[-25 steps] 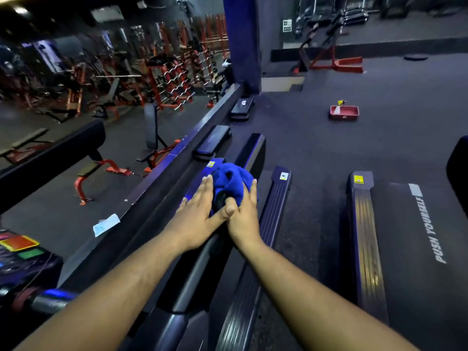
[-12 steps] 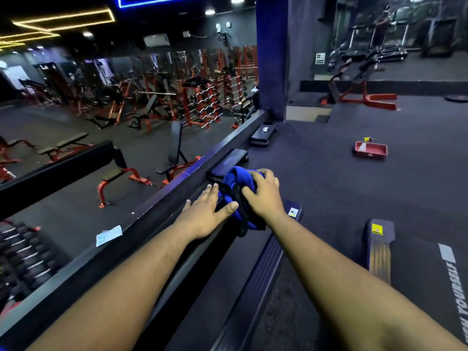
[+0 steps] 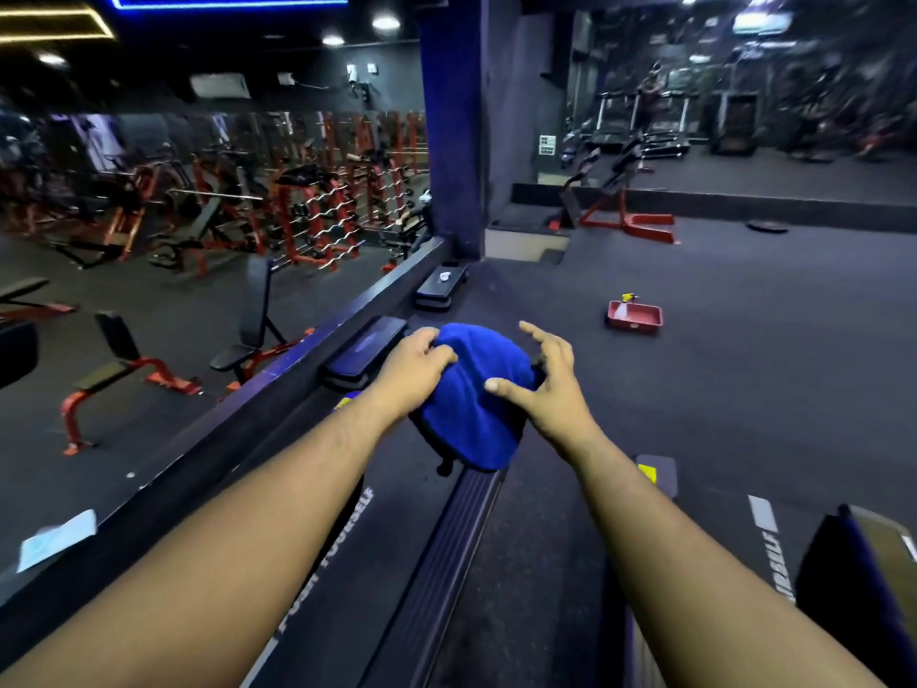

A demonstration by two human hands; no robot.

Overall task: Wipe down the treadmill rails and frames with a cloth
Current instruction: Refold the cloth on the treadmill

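**Blue cloth lifted off the treadmill rail between two hands**

Where the cloth was pressed against the treadmill's side rail half a second ago, it is now held up in the air above the far end of that rail [image 3: 461, 533]. The blue cloth [image 3: 469, 404] is bunched into a rounded bundle, with a lower fold hanging just over the rail's ribbed dark surface.

The left hand [image 3: 417, 372] is seen with its fingers curled over the cloth's far left edge, gripping it. Earlier that hand lay flat with straight fingers beside the cloth. The right hand [image 3: 551, 389] is seen with fingers spread and bent like a claw; its thumb is pressed against the near right side of the cloth, while the other fingers are lifted apart from it. Earlier it was closed over the top of the bundle.

A treadmill belt [image 3: 347, 563] with white lettering is visible to the left of the rail. A red tray [image 3: 635, 317] lies on the dark floor, far right. A glass barrier's dark ledge [image 3: 238, 419] runs along the left, with red weight benches beyond.
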